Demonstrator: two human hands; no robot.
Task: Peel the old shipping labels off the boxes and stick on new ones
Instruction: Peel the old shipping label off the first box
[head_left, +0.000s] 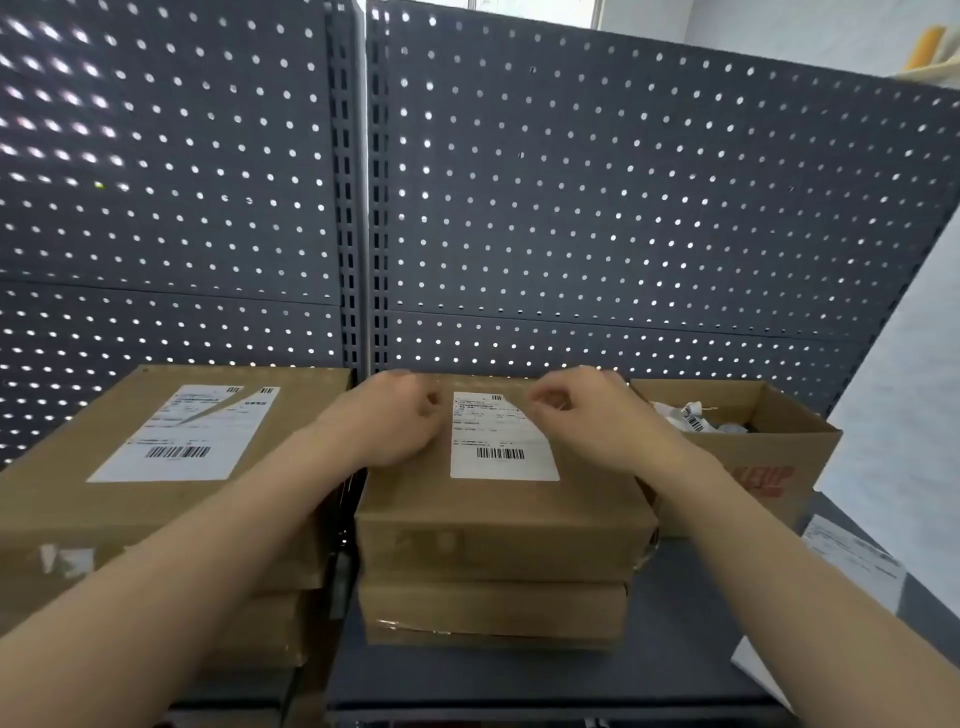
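Observation:
A flat cardboard box (498, 514) tops a short stack at the centre of the shelf, with a white shipping label (501, 439) lying flat on its lid. My left hand (395, 421) hovers just left of the label's upper corner, fingers curled and holding nothing that I can see. My right hand (587, 415) is at the label's upper right corner with its fingertips curled against the edge. Whether they pinch the label is unclear. A larger box (67, 504) on the left carries another label (182, 436) whose upper right corner is lifted.
An open carton (774, 452) at the right holds crumpled peeled labels (691, 415). Label sheets (852, 561) and a white sheet (758, 670) lie on the grey shelf at the right. A second box (493, 608) sits under the centre one. A dark pegboard (571, 208) closes the back.

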